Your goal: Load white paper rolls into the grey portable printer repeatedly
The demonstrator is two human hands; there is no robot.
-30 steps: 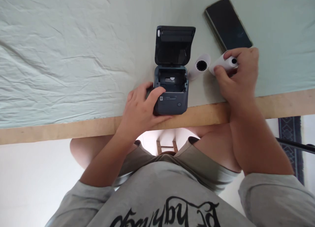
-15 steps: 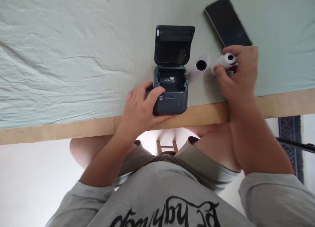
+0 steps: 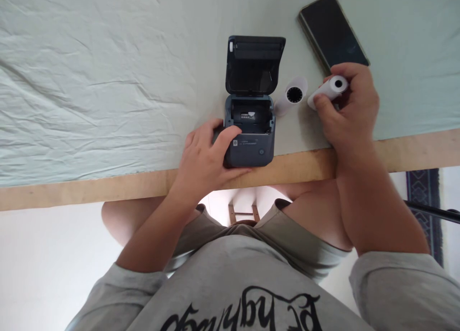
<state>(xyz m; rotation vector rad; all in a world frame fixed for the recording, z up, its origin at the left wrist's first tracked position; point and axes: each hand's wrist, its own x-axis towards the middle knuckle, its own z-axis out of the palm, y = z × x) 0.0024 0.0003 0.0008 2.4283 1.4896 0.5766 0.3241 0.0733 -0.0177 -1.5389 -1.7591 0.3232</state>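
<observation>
A dark blue-grey label printer (image 3: 249,149) stands near the table's front edge with its black lid (image 3: 254,70) raised. Its paper bay shows a small printed label and no roll inside. My left hand (image 3: 203,154) grips the printer's left side, thumb on the top and a finger along the front. My right hand (image 3: 354,106) holds a white paper roll (image 3: 325,92) with a narrow dark core, between thumb and fingers, just below the phone. Between printer and right hand stands another white roll (image 3: 283,103) with a wider, dark toothed core.
A dark smartphone (image 3: 334,31) in a clear-edged case lies beyond my right hand. Pale green wrinkled cloth (image 3: 108,91) covers the table, with a bare wooden edge (image 3: 89,187) along the front. My legs are under that edge.
The paper roll in my right hand has tilted and shifted very slightly, and the fingers have moved a little with it. My left hand and the printer stay practically still.
</observation>
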